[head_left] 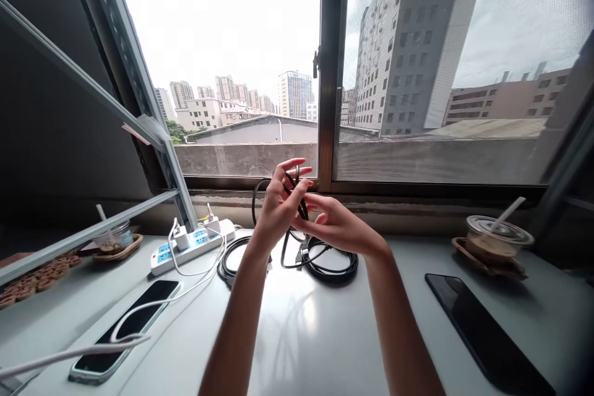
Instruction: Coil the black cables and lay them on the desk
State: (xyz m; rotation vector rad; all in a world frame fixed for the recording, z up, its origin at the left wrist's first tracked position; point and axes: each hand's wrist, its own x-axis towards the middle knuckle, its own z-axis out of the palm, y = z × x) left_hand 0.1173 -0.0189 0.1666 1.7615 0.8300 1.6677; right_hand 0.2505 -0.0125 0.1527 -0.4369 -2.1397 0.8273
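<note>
Above the table, my left hand (284, 197) is raised with a black cable (257, 198) looped through its curled fingers. The thumb presses over the strands. My right hand (330, 218) meets it from the right, its fingertips closed on the same cable just below the left thumb. Part of that cable hangs in a loose loop below the hands. Under them, a coiled black cable (338, 276) lies on the table, with connector ends beside it. Another coiled black cable (226, 264) rests to the left, partly hidden by my left forearm.
A white power strip (190, 252) with plugged-in chargers stands at the left. White cords run across a phone (127, 328). On the right lie a black phone (482, 328) and a lidded cup (494, 238) on a holder. A metal frame (174, 161) rises at the left by the window.
</note>
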